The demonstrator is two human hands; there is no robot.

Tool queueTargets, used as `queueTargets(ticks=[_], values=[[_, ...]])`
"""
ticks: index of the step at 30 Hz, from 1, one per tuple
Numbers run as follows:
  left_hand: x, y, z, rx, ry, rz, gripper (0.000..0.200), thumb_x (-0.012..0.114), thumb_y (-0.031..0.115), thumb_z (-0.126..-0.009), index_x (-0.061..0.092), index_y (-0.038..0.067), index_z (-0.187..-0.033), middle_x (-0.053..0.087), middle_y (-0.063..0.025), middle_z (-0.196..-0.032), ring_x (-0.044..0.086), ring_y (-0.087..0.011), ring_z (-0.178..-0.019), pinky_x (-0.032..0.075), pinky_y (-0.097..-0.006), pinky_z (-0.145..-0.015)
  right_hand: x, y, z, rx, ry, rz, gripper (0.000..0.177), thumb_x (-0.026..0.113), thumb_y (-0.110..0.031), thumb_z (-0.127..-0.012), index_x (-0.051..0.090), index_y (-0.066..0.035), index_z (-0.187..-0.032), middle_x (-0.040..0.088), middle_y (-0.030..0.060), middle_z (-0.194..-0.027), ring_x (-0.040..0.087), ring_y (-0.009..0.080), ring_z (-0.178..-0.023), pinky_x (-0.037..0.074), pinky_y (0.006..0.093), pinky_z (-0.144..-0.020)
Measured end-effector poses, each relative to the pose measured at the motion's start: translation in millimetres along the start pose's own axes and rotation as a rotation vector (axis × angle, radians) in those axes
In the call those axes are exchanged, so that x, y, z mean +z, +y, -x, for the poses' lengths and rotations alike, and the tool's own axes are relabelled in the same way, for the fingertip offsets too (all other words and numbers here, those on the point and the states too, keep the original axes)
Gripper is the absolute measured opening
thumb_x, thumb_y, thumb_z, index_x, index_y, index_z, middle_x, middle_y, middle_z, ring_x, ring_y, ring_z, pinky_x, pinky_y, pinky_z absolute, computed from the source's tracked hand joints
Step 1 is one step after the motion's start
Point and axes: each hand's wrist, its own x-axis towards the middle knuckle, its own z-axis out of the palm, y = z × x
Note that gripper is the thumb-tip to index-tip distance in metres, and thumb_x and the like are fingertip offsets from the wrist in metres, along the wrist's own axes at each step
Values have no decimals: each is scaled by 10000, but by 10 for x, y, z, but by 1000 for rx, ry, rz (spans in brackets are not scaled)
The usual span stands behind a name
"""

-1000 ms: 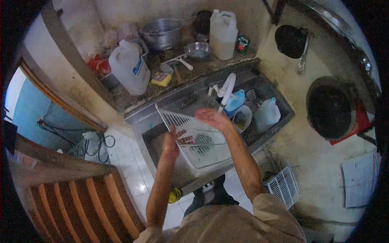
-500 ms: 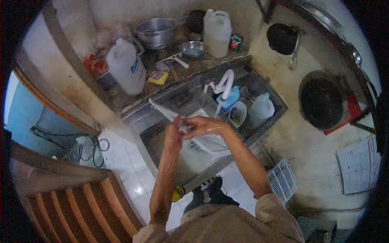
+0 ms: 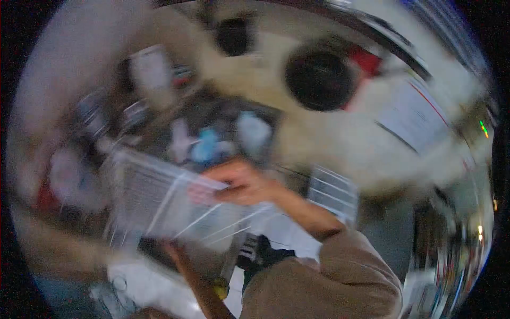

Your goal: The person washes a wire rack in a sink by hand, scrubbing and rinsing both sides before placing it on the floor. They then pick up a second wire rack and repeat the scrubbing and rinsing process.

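A see-through, white-rimmed rectangular panel or shallow tray is raised over the sink, blurred by motion. My right hand grips its right end, fingers wrapped over the rim. My left hand is at its lower edge, mostly hidden behind it, so its fingers cannot be made out. Beneath lies the dark sink, partly covered by the panel. Just beyond my right hand, a blue bottle and a pale jug stand in the sink.
A white wire rack leans right of the sink. On the ledge are a large jug, a metal pot and a small pan. A dark wok and a paper sheet lie at the right.
My view has swung right. My hands, together over the sink before, are apart now, and the white-rimmed panel has come up out of the sink in my right hand.
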Motion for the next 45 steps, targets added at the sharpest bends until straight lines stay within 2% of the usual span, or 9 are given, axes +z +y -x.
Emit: queueTargets(ticks=[6, 13, 16, 19, 28, 31, 37, 41, 45], values=[[-39, -86, -220, 246, 162, -345, 342, 557, 239, -911, 529, -25, -1128, 611, -191, -1032, 587, -313, -914, 500, -410, -770, -378, -47, 851, 101, 325, 343, 264, 657, -48, -827, 616, -14, -1085, 669, 101, -1000, 629, 156, -924, 504, 295, -781], [749, 2415, 911, 910, 376, -37, 333, 670, 250, -831, 555, -10, -1005, 608, -160, -927, 588, -286, -821, 507, -382, -711, -1090, 524, 2818, 497, 949, 233, 414, 730, -92, -753, 557, -13, -1121, 629, 156, -1001, 636, 259, -905, 511, 350, -807], [1241, 3377, 1837, 1170, 162, 90, 338, 719, 255, -797, 566, -4, -952, 607, -147, -882, 588, -275, -782, 510, -370, -686, -1176, 559, 3786, 1039, 1121, 944, 643, 794, -180, -676, 485, -8, -1213, 576, 187, -1135, 574, 344, -1042, 460, 423, -918], [1977, 4171, 3038, 1431, -218, -122, 331, 771, 271, -731, 582, 29, -854, 598, -128, -797, 589, -275, -730, 501, -380, -685, -1284, 40, 4389, 893, 1281, 1202, 977, 853, -299, -574, 321, -35, -1350, 448, 211, -1294, 465, 393, -1158, 428, 469, -939], [4626, 4691, 5959, 1874, -1102, -122, 301, 735, 321, -696, 620, 89, -848, 620, -60, -875, 597, -242, -877, 356, -509, -978, -1291, 1305, 7018, 611, 1346, -47, 678, 667, -168, -720, 385, 20, -1307, 526, 166, -1257, 489, 356, -1177, 421, 410, -976], [4986, 4700, 6707, 1837, -1146, 5, 386, 712, 308, -747, 613, 79, -1042, 607, -92, -1047, 560, -260, -1050, 286, -508, -1050, -1270, 1414, 7235, -37, 1689, -527, 563, 508, -21, -761, 390, 16, -1310, 515, 182, -1273, 483, 386, -1182, 426, 456, -984], [4891, 3529, 6453, 1187, -1153, -153, 404, 685, 164, -791, 568, 54, -1161, 566, -130, -1188, 523, -305, -1131, 343, -478, -1016, -1234, 1590, 7891, -121, 2014, -894, 645, 452, 80, -682, 406, -69, -1309, 300, 166, -1445, 297, 389, -1326, 345, 581, -1035], [4301, 2018, 5237, 228, -1065, 133, 409, 644, 82, -806, 533, 1, -1191, 554, -141, -1212, 538, -295, -1108, 407, -432, -974, -1220, 2067, 8327, -248, 2136, -958, 716, 445, 140, -658, 387, -134, -1317, 260, 101, -1473, 240, 370, -1355, 307, 581, -1060], [3272, 1422, 4534, 105, -801, -387, 395, 638, 92, -811, 537, 2, -1182, 558, -138, -1198, 541, -290, -1091, 413, -423, -960, -1275, 2558, 8614, -436, 2228, -1033, 800, 447, 163, -615, 344, -118, -1357, 223, 80, -1495, 229, 371, -1364, 300, 577, -1065]])
